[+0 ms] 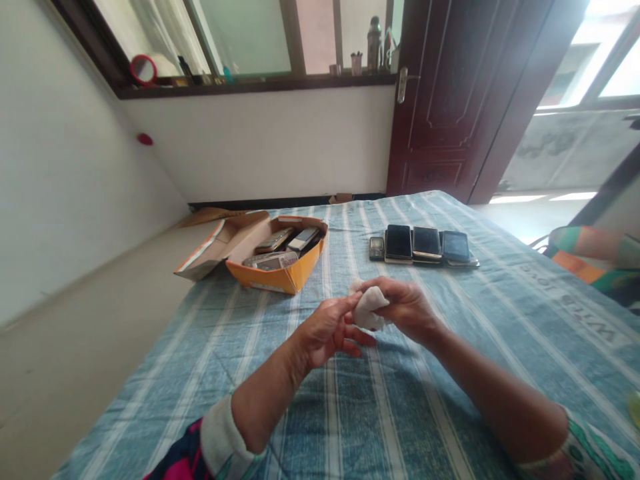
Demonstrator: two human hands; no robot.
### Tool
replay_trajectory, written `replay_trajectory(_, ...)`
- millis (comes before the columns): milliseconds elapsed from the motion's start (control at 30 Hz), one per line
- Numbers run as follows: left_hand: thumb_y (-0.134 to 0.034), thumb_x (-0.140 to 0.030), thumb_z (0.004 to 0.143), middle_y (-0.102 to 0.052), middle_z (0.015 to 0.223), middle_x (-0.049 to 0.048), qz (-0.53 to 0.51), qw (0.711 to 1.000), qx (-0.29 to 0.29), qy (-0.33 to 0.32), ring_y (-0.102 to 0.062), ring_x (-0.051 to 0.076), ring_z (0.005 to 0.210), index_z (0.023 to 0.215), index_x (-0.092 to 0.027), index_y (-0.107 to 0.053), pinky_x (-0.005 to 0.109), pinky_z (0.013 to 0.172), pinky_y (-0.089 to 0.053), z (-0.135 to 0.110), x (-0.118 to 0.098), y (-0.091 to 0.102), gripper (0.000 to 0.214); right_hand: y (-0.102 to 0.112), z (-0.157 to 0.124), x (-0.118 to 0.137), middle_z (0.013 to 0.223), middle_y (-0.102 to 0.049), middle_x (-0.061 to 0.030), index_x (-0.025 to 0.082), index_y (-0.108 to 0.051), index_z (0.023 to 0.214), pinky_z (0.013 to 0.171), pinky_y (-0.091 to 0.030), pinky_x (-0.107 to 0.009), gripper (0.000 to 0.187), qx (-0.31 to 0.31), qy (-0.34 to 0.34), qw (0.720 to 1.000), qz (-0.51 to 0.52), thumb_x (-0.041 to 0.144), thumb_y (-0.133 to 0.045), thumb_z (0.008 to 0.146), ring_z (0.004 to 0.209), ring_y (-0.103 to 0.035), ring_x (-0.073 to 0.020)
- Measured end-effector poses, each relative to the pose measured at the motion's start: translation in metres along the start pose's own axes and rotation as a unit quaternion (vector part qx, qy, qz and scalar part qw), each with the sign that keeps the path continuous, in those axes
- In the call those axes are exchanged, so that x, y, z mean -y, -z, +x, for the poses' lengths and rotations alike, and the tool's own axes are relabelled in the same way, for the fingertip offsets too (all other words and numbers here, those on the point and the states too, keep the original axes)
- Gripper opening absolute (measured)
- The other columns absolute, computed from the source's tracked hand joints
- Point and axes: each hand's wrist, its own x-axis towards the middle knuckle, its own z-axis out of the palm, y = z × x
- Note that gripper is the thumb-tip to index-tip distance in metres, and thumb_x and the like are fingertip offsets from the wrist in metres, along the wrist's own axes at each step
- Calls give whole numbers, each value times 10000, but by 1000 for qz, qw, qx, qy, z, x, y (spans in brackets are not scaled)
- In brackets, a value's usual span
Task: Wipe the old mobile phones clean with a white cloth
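Blue, white-striped fabric spreads wide; above it, the person's right hand grips a crumpled white cloth. I can't tell whether the left hand, touching it, grips too. Beyond sits an open orange cardboard box.

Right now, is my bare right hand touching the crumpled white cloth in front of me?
Touching. The head view shows your bare right hand gripping the crumpled white cloth, which bunches against its fingers with no gap visible.
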Motion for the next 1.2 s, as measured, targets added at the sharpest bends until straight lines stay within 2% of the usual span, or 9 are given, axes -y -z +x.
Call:
replay_trajectory(100, -701, -437, 745, -703, 805, 94, -49, 999, 16, 7, -672, 164, 573, 928, -140, -638, 201, 430, -474, 2, 3, 1, 354, 1, 0, -5, 940, -694, -40, 227, -725, 723, 717, -482, -326, 35, 7, 20, 999, -29, 219, -744, 695, 834, -626, -198)
replay_trajectory(233, -770, -268, 682, -693, 736, 55, -37, 994, -77, -66, -669, 144, 584, 884, -133, -632, 174, 454, -460, 9, 8, 5, 280, 5, 0, -8, 1002, -672, -43, 206, -682, 634, 697, -478, -312, 59, 28, -23, 999, -37, 171, -720, 664, 839, -616, -190)
replay_trajectory(400, -793, -207, 613, -702, 757, 31, -2, 979, -157, -132, -648, 129, 605, 868, -134, -658, 195, 502, -477, 11, 8, 6, 298, 11, 1, -4, 1195, -580, -50, 187, -672, 688, 825, -465, -326, 57, 46, -73, 996, -20, 173, -699, 640, 1072, -558, -231)
replay_trajectory(467, -787, -205, 604, -710, 755, 30, 8, 973, -175, -147, -647, 139, 613, 854, -136, -664, 213, 519, -484, 11, 7, 5, 287, 11, 1, -3, 1222, -557, -68, 184, -667, 801, 747, -494, -311, 165, 44, -111, 993, 2, 230, -716, 650, 1018, -580, -225)
replay_trajectory(600, -784, -186, 588, -710, 719, 20, 60, 957, -194, -209, -645, 146, 635, 783, -137, -667, 224, 576, -487, 12, 9, 4, 232, 6, 0, -2, 1062, -615, -92, 203, -542, 1148, 484, -487, -248, 508, -7, -222, 973, 57, 422, -708, 721, 791, -623, -193)
replay_trajectory(733, -793, -171, 585, -710, 726, 13, 116, 945, -179, -249, -646, 148, 681, 788, -138, -674, 228, 648, -498, 14, 13, 5, 237, -3, 1, 1, 907, -645, -55, 186, -506, 1205, 459, -480, -242, 660, -27, -255, 959, 118, 326, -793, 627, 664, -615, -163)
replay_trajectory(800, -793, -167, 587, -712, 731, 19, 104, 954, -160, -231, -646, 150, 669, 811, -137, -671, 237, 642, -506, 13, 12, 5, 257, -4, 1, 2, 851, -656, -35, 171, -556, 1152, 481, -475, -236, 635, -14, -249, 957, 147, 233, -811, 574, 619, -598, -136)
replay_trajectory(967, -781, -321, 645, -689, 714, 46, 32, 980, -109, -164, -632, 151, 608, 794, -119, -664, 261, 575, -513, 11, 4, 9, 277, 4, 2, -3, 759, -665, -26, 135, -679, 866, 527, -468, -234, 314, 20, -268, 946, 182, 192, -792, 578, 598, -591, -116)
replay_trajectory(1200, -784, -296, 613, -684, 665, 26, 57, 962, -170, -203, -607, 131, 583, 750, -128, -672, 224, 554, -475, 13, 2, 8, 244, 5, 1, -6, 730, -667, -35, 123, -698, 825, 551, -491, -253, 299, 47, -292, 934, 199, 234, -817, 573, 596, -598, -121)
